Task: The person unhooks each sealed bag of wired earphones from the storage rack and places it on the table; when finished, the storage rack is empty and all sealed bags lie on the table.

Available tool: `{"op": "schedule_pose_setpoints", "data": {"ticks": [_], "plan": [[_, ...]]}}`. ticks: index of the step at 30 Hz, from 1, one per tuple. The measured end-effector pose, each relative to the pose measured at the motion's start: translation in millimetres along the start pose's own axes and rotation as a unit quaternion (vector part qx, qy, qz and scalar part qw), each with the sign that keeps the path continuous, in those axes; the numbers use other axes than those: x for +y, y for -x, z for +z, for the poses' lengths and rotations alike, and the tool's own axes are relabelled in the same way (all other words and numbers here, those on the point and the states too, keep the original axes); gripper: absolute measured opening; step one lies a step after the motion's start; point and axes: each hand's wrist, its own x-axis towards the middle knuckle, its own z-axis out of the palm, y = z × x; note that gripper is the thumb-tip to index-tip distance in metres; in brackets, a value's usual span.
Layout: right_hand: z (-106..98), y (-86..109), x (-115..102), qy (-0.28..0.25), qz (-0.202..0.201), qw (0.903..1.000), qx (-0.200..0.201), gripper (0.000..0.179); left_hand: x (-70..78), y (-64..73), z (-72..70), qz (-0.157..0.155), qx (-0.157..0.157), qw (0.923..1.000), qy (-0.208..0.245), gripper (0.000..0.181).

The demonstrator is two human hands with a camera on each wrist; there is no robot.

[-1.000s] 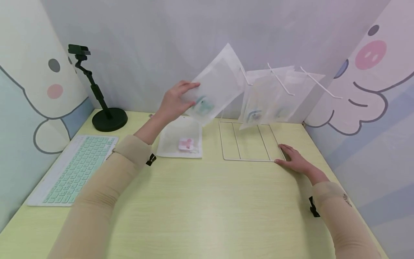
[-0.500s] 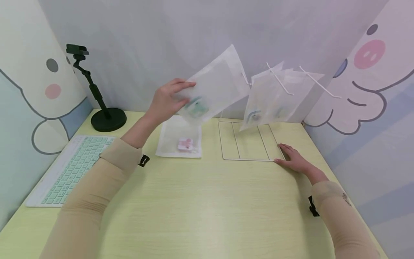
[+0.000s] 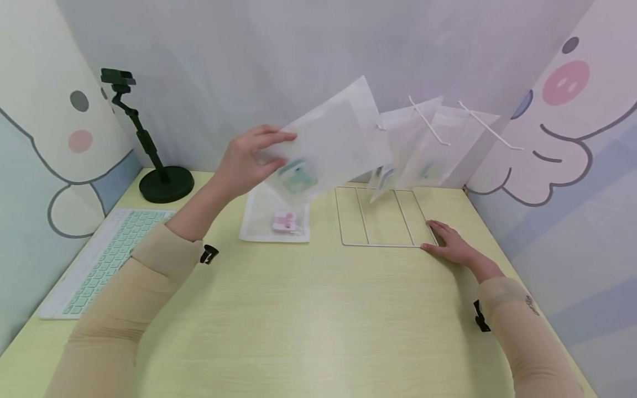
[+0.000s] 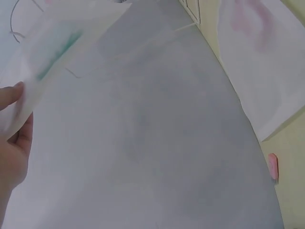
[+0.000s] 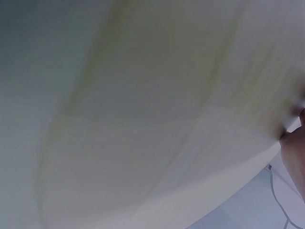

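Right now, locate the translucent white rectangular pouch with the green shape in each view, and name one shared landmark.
Head: the translucent white rectangular pouch with the green shape is held up above centre.
Left wrist: upper left, pinched by the left hand.
Right wrist: not discernible; most of this view is blurred.
Shared landmark, head and left wrist only: the flat-lying white pouch with pink contents.

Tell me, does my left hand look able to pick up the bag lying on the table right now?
Probably not straight away: the left hand pinches the bag with the green design. Otherwise, the near part of the lying bag looks uncovered.
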Motion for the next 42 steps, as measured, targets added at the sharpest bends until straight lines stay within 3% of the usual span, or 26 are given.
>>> {"op": "schedule_pose_setpoints", "data": {"ticks": [7,15,25,32,42], "plan": [[-1,-0.1,0,0.002,0.002,1.0,0.0,0.081,9.9,4.4,-3.7,0.009,0.003,0.9997,0.022,0.046],[-1,-0.2,-2,0.002,0.001,1.0,0.0,0.081,21.9,6.2,-5.9,-0.005,0.0,0.9983,0.058,0.046],[-2,-1.6,-2,0.006,0.001,1.0,0.0,0.081,29.3,9.6,-10.1,-0.007,-0.001,0.9983,0.058,0.047],[-1,-1.8,-2,0.003,-0.001,1.0,-0.001,0.081,23.3,24.4,-18.6,-0.042,0.001,0.9977,0.054,0.048],[1,0.4,-1,0.003,0.0,1.0,-0.001,0.081,21.6,60.4,-36.2,-0.121,-0.038,0.9918,-0.009,0.05]]}}
